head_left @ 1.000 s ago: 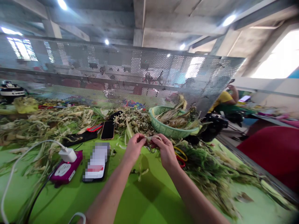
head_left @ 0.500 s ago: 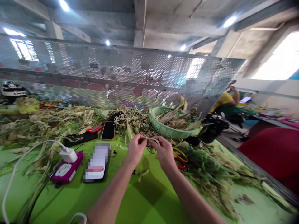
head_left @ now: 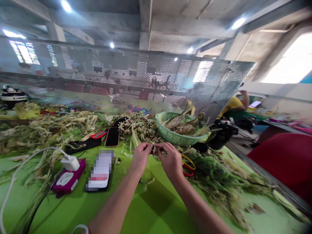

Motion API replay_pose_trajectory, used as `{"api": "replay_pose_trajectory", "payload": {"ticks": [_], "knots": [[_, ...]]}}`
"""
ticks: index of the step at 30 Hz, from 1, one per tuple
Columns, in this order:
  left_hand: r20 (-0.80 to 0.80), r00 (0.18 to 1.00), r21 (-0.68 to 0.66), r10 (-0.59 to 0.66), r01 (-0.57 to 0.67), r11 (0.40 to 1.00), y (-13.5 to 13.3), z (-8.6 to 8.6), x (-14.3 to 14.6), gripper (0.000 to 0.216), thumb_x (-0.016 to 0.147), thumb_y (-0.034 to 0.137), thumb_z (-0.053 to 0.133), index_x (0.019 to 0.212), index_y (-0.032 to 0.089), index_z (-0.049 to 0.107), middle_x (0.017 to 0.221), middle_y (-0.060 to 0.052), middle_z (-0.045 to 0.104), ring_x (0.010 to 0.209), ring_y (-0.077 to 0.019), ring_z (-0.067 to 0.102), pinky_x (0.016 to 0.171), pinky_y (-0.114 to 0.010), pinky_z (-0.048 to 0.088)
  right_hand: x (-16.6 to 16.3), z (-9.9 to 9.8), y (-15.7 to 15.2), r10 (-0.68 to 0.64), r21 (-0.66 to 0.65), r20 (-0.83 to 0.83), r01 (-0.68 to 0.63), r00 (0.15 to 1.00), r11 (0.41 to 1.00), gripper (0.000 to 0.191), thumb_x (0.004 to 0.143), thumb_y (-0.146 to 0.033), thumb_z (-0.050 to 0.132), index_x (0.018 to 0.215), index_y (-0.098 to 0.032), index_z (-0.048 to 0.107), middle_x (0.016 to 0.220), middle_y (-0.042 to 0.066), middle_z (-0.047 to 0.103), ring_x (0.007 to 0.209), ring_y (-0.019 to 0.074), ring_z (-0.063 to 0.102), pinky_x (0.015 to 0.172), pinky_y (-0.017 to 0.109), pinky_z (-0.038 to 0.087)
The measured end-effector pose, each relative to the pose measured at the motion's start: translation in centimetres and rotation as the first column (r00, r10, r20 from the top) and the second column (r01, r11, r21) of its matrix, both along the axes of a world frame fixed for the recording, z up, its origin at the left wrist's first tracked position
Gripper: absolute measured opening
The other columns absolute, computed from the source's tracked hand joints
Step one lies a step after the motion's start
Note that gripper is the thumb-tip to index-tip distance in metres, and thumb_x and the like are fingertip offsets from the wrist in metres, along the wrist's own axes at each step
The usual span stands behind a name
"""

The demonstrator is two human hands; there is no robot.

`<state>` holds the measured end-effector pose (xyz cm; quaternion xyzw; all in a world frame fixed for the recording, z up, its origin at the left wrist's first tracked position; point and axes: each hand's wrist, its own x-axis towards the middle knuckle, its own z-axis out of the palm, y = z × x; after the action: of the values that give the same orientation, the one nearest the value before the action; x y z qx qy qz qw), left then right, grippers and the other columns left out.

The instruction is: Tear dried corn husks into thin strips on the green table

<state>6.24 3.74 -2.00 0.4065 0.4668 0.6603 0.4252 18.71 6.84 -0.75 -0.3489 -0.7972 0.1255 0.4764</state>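
Observation:
My left hand [head_left: 141, 157] and my right hand [head_left: 170, 160] meet fingertip to fingertip over the green table [head_left: 148, 217]. Both are closed in a pinch on a small pale husk strip [head_left: 154, 148], most of which the fingers hide. Close beyond them lies a pale green corn husk [head_left: 135, 139] beside a heap of dried husk scraps [head_left: 143, 125]. Scissors with yellow and red handles [head_left: 189, 162] rest just right of my right hand. Small scraps [head_left: 147, 183] lie on the table below my wrists.
A green basket [head_left: 175, 138] holds dried husks. Two phones, one dark [head_left: 112, 136] and one lit [head_left: 100, 170], lie left of my hands, near a purple power strip [head_left: 68, 182] with a white charger. Green fibres [head_left: 219, 175] spread rightward. A perforated metal screen [head_left: 122, 78] stands behind; a person in yellow [head_left: 234, 104] sits beyond.
The fingers of my right hand have curled and turned a little, and the pale strip that showed across them is now mostly hidden. Both hands remain in nearly the same place.

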Motion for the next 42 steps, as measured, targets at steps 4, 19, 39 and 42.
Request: {"api": "replay_pose_trajectory", "payload": {"ticks": [4, 19, 39, 42], "knots": [[-0.013, 1.0, 0.021, -0.026, 0.026, 0.999, -0.4, 0.5, 0.1, 0.018, 0.075, 0.032, 0.061, 0.078, 0.015, 0.064, 0.073, -0.003, 0.066, 0.071, -0.0153, 0.058, 0.07, -0.026, 0.045, 0.2, -0.1, 0.7, 0.009, -0.135, -0.135, -0.027, 0.991, 0.99, 0.011, 0.077, -0.023, 0.06, 0.081, -0.018, 0.069, 0.079, 0.004, 0.065, 0.073, 0.0179, 0.059, 0.068, 0.027, 0.045], [-0.204, 0.975, 0.039, 0.09, -0.084, 0.996, -0.5, 0.9, -0.3, 0.015, 0.073, 0.03, 0.063, 0.075, 0.016, 0.065, 0.071, -0.004, 0.065, 0.065, -0.0151, 0.056, 0.063, -0.026, 0.043, -0.2, -0.5, 1.0, 0.07, -0.423, -0.414, -0.26, 0.907, 0.868, 0.019, 0.072, -0.034, 0.067, 0.076, -0.016, 0.063, 0.066, 0.0, 0.06, 0.061, 0.0129, 0.051, 0.059, 0.024, 0.041], [0.213, 0.977, -0.014, -0.011, 0.015, 1.0, 0.0, 0.2, 0.0, 0.019, 0.065, 0.025, 0.071, 0.08, 0.014, 0.066, 0.075, -0.003, 0.066, 0.073, -0.0132, 0.06, 0.074, -0.026, 0.046, 0.2, -0.3, 1.2, 0.086, -0.314, -0.252, -0.166, 0.964, 0.935, 0.016, 0.077, -0.031, 0.062, 0.079, -0.016, 0.068, 0.074, 0.005, 0.066, 0.068, 0.0167, 0.057, 0.064, 0.026, 0.046], [0.199, 0.98, -0.001, -0.02, 0.02, 1.0, 0.1, 0.1, -0.1, 0.022, 0.063, 0.026, 0.073, 0.081, 0.015, 0.066, 0.076, -0.003, 0.067, 0.074, -0.0138, 0.059, 0.074, -0.026, 0.046, 0.0, -0.5, 1.2, 0.099, -0.439, -0.351, -0.256, 0.931, 0.861, 0.023, 0.075, -0.038, 0.064, 0.078, -0.015, 0.066, 0.074, 0.005, 0.065, 0.069, 0.016, 0.056, 0.065, 0.027, 0.045]]}}
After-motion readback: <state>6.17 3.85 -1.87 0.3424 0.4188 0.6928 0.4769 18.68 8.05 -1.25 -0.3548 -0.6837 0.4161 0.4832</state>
